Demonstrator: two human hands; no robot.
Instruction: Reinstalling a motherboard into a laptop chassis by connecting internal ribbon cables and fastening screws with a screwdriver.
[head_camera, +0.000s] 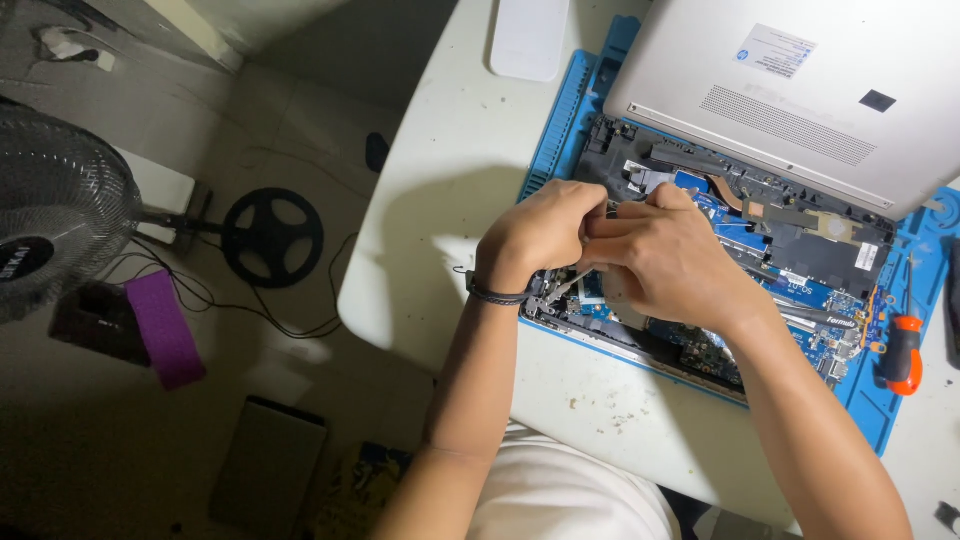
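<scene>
Two hands meet over an opened laptop (760, 240) on a blue mat (560, 110), near the white table's (450, 200) left edge. Its silver bottom cover (800, 90) is already off and leans across the far side, leaving the circuit board (800, 290) bare; whatever sits under the fingers is not yet out. Left hand (540, 235) and right hand (665, 255) are curled close together, pinching something small I cannot identify. An orange-handled screwdriver (902, 352) lies at the mat's right edge.

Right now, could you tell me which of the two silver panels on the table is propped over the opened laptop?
The large silver cover with a vent grille, resting over the opened laptop; the small white panel lies flat, apart.
</scene>
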